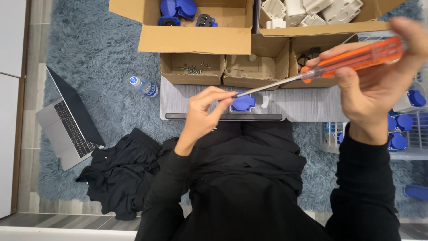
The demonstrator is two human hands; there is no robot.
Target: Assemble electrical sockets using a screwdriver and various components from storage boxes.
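My right hand (379,85) grips an orange-handled screwdriver (352,60), held up close to the camera with its metal shaft slanting down to the left. My left hand (206,109) pinches the tip of that shaft with thumb and fingers, just above a blue plastic socket part (244,103) lying on the grey lap table (307,105). Whether a screw sits between the fingertips is hidden. Both arms wear black sleeves.
Open cardboard boxes stand behind the table: one with blue parts (178,9), one with white parts (312,9), a small one with loose screws (192,68). A basket of blue socket parts (403,129) is at right. A water bottle (143,85), laptop (67,127) and black garment (118,176) lie on the shaggy rug at left.
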